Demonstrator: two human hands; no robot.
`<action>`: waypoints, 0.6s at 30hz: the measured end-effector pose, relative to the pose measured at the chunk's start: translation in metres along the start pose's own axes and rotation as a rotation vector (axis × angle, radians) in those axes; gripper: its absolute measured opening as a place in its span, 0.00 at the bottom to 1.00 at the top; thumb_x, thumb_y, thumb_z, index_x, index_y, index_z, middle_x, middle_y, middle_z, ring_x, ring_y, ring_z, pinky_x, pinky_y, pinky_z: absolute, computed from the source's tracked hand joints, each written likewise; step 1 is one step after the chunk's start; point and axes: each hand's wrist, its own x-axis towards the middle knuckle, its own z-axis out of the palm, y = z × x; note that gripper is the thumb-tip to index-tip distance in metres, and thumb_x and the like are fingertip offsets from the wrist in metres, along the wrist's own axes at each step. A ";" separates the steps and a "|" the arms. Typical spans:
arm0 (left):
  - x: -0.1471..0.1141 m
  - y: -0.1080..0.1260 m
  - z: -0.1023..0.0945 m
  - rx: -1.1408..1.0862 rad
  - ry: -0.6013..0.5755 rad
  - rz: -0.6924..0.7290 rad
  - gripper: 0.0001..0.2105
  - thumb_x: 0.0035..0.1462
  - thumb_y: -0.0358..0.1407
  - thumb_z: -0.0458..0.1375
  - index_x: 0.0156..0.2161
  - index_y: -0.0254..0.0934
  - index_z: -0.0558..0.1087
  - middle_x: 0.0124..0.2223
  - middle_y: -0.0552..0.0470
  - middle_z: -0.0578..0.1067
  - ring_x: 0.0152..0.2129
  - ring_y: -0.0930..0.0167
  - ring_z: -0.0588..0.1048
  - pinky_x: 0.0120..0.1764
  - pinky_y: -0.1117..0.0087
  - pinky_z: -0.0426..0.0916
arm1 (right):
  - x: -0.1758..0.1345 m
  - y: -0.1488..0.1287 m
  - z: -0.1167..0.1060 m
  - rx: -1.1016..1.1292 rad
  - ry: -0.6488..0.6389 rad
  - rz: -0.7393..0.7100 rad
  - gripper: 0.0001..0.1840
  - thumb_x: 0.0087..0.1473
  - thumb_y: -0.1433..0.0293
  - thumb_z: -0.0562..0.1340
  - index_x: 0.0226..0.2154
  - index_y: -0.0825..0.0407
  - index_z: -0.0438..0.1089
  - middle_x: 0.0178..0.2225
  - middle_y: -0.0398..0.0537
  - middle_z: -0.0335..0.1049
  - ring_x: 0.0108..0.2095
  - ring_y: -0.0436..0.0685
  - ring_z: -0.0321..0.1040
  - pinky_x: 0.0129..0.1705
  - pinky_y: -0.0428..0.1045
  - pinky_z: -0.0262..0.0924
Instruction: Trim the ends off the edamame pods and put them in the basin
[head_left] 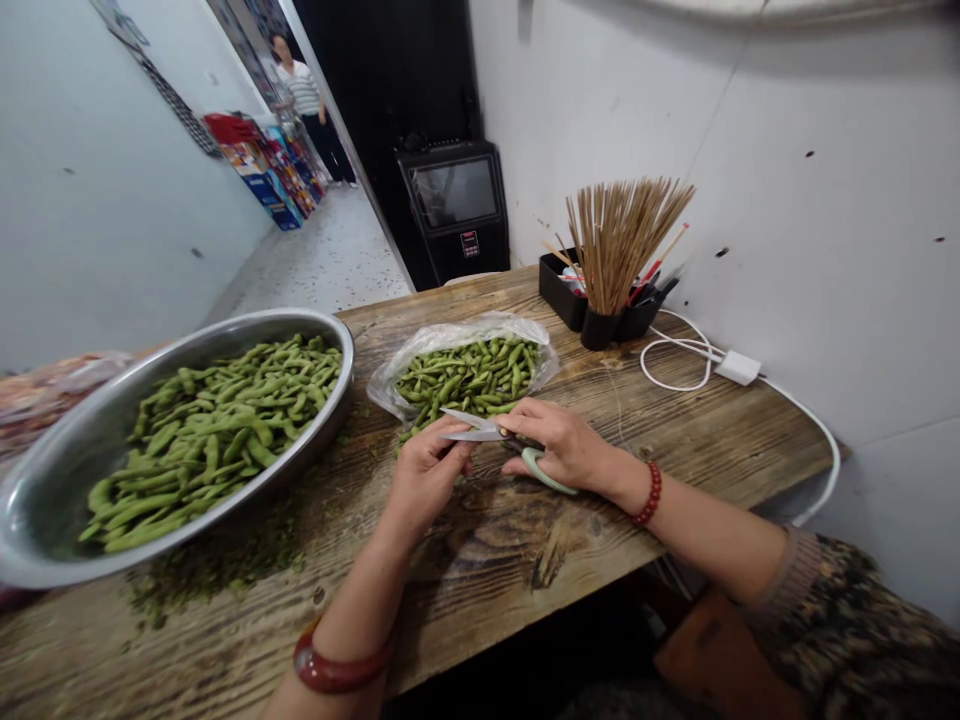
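My right hand point(566, 440) is closed around scissors point(486, 432) with pale green handles, their blades parted and pointing left. Close to the blade tips, my left hand point(429, 468) has its thumb and fingers pinched together; whatever they hold is hidden. Just beyond both hands lies a clear plastic bag point(388, 372), its mouth open, with many green soybean pods point(480, 368) inside. To the left, a large metal basin point(343, 350) holds a heap of similar green pods point(225, 425).
Small green trimmings point(217, 575) litter the wooden table point(480, 620) below the basin. At the back right stand a black holder point(561, 290) and bundled wooden skewers point(626, 240), near a white cable with an adapter point(739, 367). A person point(304, 95) stands in the doorway.
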 end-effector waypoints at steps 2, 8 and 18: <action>0.000 0.002 0.000 -0.007 0.010 -0.014 0.07 0.54 0.34 0.58 0.33 0.36 0.78 0.31 0.50 0.73 0.21 0.75 0.68 0.22 0.76 0.65 | 0.000 0.000 0.000 -0.002 0.005 -0.007 0.28 0.48 0.66 0.68 0.52 0.52 0.64 0.39 0.52 0.68 0.38 0.57 0.66 0.40 0.51 0.63; -0.001 0.007 0.002 -0.016 0.043 -0.060 0.07 0.53 0.34 0.60 0.28 0.36 0.78 0.30 0.49 0.75 0.27 0.71 0.71 0.28 0.74 0.67 | -0.001 -0.002 0.000 -0.030 -0.014 0.001 0.25 0.52 0.66 0.65 0.52 0.52 0.64 0.40 0.53 0.69 0.39 0.57 0.68 0.40 0.50 0.64; 0.003 0.011 -0.006 -0.532 0.271 -0.299 0.10 0.45 0.34 0.66 0.35 0.34 0.75 0.24 0.56 0.70 0.19 0.79 0.68 0.23 0.78 0.65 | 0.002 0.009 0.004 0.062 0.225 0.105 0.29 0.49 0.61 0.67 0.53 0.52 0.63 0.39 0.51 0.66 0.36 0.55 0.65 0.39 0.51 0.64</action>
